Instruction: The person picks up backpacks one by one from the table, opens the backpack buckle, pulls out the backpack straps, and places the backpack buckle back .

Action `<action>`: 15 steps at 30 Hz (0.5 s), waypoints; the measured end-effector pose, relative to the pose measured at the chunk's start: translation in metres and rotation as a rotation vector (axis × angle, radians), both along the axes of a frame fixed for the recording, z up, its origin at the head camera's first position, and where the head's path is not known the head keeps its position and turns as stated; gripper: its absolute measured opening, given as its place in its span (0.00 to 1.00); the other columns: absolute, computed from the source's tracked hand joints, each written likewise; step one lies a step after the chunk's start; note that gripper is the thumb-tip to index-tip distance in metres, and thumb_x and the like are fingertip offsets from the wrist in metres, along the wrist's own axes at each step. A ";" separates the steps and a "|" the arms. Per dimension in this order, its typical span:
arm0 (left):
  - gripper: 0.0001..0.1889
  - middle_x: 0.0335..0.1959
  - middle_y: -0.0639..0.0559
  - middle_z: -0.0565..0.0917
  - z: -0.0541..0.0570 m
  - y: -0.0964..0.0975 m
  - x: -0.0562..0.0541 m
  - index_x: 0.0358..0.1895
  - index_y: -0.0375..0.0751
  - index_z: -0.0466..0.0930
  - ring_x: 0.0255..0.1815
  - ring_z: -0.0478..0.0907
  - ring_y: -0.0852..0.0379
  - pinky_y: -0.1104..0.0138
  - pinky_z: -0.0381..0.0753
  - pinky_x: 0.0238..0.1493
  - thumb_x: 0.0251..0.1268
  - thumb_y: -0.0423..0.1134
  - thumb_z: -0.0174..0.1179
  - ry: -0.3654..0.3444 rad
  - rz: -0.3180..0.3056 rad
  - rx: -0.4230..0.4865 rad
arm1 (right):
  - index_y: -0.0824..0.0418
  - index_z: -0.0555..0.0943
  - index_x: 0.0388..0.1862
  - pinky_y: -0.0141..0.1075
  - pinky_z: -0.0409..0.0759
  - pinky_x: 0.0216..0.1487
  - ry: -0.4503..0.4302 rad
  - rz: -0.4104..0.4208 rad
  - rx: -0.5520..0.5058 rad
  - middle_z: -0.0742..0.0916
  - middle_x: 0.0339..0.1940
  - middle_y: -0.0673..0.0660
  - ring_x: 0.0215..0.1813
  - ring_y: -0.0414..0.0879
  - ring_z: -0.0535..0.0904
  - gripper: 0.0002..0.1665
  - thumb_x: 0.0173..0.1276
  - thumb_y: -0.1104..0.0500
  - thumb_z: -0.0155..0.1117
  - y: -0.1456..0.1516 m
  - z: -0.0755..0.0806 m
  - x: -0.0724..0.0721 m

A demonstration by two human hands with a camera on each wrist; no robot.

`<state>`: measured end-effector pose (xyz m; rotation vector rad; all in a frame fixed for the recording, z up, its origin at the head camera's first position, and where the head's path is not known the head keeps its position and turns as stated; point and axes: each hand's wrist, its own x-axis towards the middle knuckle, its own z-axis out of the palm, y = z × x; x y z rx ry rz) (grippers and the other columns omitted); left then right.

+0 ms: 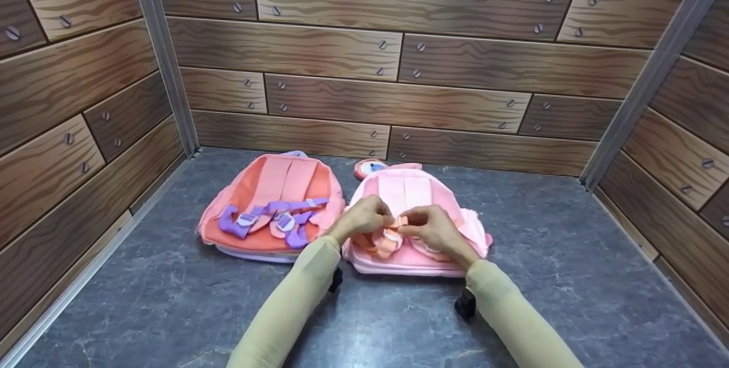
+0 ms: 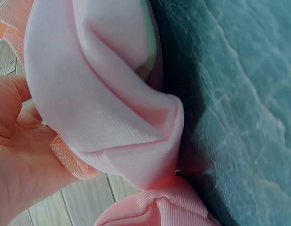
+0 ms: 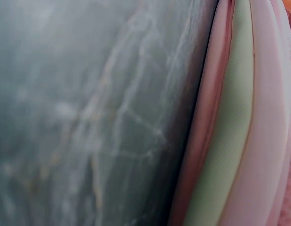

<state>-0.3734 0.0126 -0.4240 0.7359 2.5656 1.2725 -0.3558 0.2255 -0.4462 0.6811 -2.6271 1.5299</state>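
"Pink backpack (image 1: 409, 192): where does it lie?"
"On the table (image 1: 171, 299), just beside the coral backpack (image 1: 270, 185)."
"Who holds what?"
"Left hand (image 1: 365, 216) and right hand (image 1: 435, 228) both pinch its orange strap (image 1: 388, 245)."

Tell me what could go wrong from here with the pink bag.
The orange strap is narrow and pinched by fingertips of the left grip and right grip, so it might slip free.

A hard tug could drag the pink bag, which lies on a smooth-looking table.

If it slides left, it may bump the coral bag close beside it.
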 end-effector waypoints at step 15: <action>0.09 0.17 0.57 0.77 0.000 0.002 -0.001 0.39 0.30 0.90 0.13 0.72 0.65 0.73 0.73 0.17 0.74 0.32 0.63 0.003 -0.006 -0.006 | 0.73 0.88 0.47 0.27 0.80 0.42 -0.006 0.000 0.002 0.91 0.39 0.60 0.42 0.43 0.85 0.13 0.67 0.67 0.77 -0.005 0.013 0.012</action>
